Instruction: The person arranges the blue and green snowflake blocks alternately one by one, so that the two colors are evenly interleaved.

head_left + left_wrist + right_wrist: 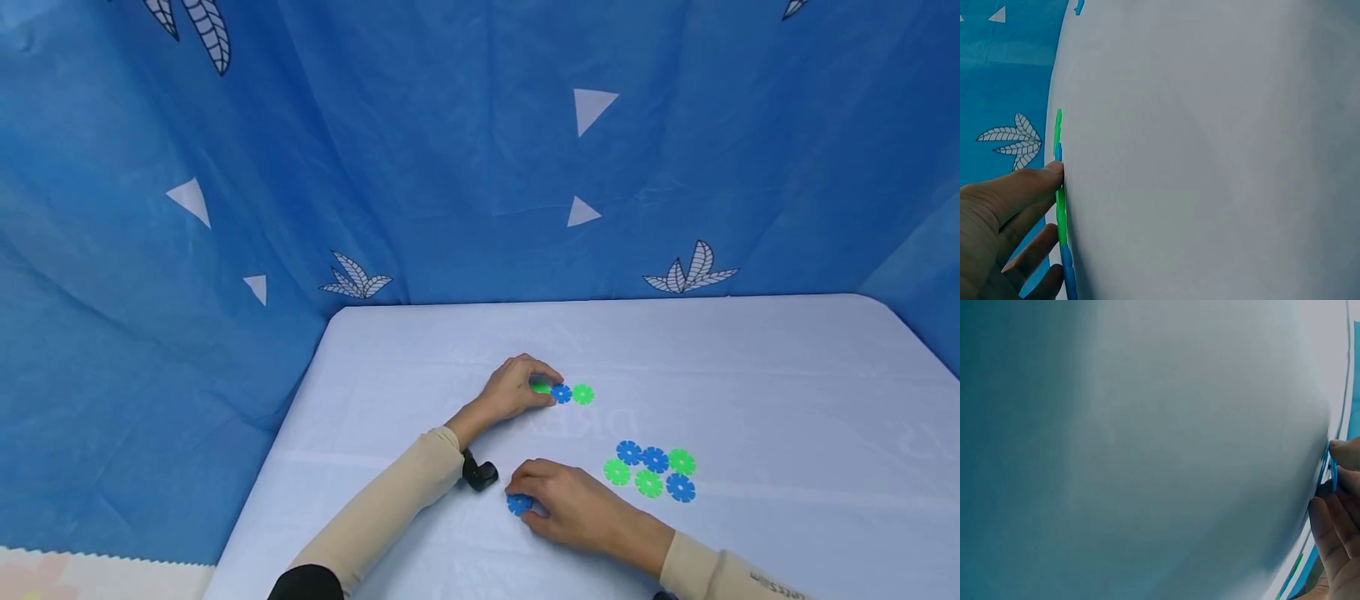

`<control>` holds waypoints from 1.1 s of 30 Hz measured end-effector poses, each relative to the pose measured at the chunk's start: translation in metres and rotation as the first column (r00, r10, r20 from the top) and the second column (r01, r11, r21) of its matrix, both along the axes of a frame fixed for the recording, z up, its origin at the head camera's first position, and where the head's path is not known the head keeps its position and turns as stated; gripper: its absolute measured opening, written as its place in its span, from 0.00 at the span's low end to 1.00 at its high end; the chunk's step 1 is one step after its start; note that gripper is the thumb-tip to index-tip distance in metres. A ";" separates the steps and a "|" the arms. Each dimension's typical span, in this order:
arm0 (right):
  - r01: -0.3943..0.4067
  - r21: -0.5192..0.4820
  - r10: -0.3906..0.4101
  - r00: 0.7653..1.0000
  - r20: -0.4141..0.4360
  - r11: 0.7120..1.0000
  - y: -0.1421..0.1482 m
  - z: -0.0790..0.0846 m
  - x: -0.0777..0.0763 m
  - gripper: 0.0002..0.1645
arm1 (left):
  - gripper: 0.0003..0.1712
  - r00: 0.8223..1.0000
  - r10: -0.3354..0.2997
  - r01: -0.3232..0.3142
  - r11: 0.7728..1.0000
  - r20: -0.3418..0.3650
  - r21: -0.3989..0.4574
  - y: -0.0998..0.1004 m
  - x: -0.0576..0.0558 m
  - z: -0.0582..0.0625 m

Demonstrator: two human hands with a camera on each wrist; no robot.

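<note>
On white cloth (pixel 795 400), hands (pixel 517 387) (pixel 573 505) pinch discs (pixel 561 393) (pixel 519 504) (notched ones).

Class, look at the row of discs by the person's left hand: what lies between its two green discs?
A single blue disc lies between the two green discs, at the left hand; the head view shows this.

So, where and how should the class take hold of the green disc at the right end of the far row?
I'd come from the right and pinch the green disc by the near and far edges of its rim: it looks thin and flat, and the blue disc and left hand crowd its left side.
</note>
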State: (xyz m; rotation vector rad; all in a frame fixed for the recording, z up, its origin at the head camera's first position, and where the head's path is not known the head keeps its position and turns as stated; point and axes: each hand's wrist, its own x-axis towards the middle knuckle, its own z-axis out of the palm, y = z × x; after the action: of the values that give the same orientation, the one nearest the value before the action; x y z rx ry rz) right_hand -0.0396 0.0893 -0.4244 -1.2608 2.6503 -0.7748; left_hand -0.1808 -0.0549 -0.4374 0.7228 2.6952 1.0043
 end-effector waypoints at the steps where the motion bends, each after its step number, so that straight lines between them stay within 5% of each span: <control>1: 0.002 0.004 -0.002 1.000 0.001 1.000 0.000 0.000 0.000 0.15 | 0.16 1.000 0.001 -0.001 1.000 0.003 0.002 0.000 0.000 0.000; 16: 0.155 -0.006 -0.155 0.988 -0.006 0.988 0.016 -0.002 0.000 0.15 | 0.16 1.000 -0.017 0.017 1.000 0.000 0.020 0.000 0.002 0.000; 28: 0.366 -0.082 -0.370 0.928 -0.051 0.927 0.037 -0.009 -0.014 0.16 | 0.16 1.000 -0.011 0.011 1.000 0.000 0.006 0.000 0.001 -0.001; 33: 0.464 -0.098 -0.466 0.885 0.011 0.880 0.048 -0.010 -0.026 0.16 | 0.16 1.000 -0.015 0.015 1.000 0.003 0.011 0.000 0.000 -0.001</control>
State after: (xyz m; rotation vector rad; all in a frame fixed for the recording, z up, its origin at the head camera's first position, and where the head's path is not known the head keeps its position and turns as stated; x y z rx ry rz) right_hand -0.0651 0.1376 -0.4341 -0.6345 2.9986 -0.9637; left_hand -0.1809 -0.0554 -0.4387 0.7416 2.6794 1.0169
